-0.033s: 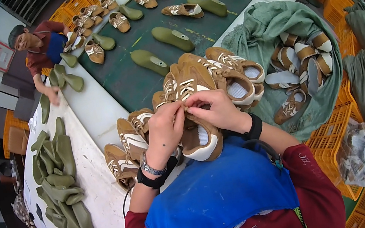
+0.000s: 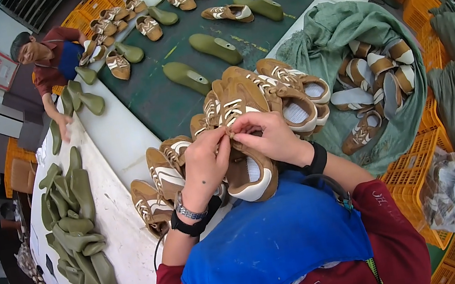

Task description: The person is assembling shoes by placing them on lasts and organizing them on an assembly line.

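Note:
A brown suede sneaker with white stripes, white laces and a white heel patch sits in front of me, heel toward my body. My left hand and my right hand meet over its opening, fingertips pinched together at the top of the tongue and laces. What exactly lies between the fingertips is too small to make out. More matching sneakers stand close on the left. Others, such as a sneaker beside my right hand, crowd the right side.
A green conveyor belt carries sneakers and olive shoe lasts. More lasts are heaped on the white table. At right, a green cloth lines a container of sneakers, near orange crates. A co-worker stands far left.
The co-worker's outstretched hand has moved slightly toward the heap of lasts. My hands and the sneaker are practically unmoved.

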### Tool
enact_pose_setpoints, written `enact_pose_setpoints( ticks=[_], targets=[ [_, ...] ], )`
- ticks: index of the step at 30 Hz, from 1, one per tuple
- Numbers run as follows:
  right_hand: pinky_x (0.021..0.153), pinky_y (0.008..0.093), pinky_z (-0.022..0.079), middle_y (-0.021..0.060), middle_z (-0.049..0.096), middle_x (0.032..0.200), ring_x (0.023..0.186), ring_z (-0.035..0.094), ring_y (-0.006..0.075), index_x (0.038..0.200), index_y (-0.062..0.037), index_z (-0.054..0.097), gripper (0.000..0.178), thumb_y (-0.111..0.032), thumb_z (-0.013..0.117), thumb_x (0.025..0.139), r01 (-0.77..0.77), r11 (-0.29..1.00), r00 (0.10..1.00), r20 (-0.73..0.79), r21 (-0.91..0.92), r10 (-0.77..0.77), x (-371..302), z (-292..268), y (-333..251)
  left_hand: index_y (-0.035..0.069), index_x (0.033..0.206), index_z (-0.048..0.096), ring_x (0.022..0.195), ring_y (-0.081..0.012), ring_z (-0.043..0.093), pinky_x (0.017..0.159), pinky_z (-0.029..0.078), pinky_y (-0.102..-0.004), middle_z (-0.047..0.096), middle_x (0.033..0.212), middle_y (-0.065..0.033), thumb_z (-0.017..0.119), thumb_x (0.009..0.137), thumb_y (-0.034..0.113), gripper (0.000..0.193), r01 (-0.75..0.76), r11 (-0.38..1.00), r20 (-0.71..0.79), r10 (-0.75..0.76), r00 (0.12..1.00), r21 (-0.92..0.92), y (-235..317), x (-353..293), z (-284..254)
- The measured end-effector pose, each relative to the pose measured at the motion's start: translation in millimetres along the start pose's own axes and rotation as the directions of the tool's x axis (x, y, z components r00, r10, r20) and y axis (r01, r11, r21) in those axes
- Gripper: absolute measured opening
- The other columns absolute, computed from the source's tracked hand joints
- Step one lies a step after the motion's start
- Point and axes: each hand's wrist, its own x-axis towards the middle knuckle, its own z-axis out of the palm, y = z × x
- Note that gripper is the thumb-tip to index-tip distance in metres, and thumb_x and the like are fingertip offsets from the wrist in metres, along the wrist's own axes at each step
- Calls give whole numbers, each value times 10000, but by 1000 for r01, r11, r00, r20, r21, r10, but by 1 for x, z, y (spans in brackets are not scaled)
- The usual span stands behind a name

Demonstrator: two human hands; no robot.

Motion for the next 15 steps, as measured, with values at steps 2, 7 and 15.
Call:
enact_pose_setpoints(
  ticks=[2,7,15],
  targets=[
    [655,235,512,74,642,794,702,619,107,869,23,588,117,-32,645,782,-44,996,998,-33,79,47,0,0,2,-4,868,619,689,-256,639,613,491,-311,646,801,-138,628,784,42,96,78,994,-31,-80,996,-78,9,-3,3],
    [698,231,515,63,646,848,770,618,96,854,14,561,101,-8,640,795,-91,996,994,-53,-10,90,-2,-2,0,9,880,608,676,-275,632,594,493,-315,642,799,-145,645,775,49,118,-47,994,-31,50,998,104,8,-6,4],
    [549,341,462,92,547,657,615,572,252,775,-32,516,134,6,624,706,325,855,934,-7,-404,-358,-2,3,-7,18,863,615,605,-301,599,533,476,-352,621,723,-149,636,763,55,109,-99,972,-12,103,995,213,14,-6,4]
  ],
)
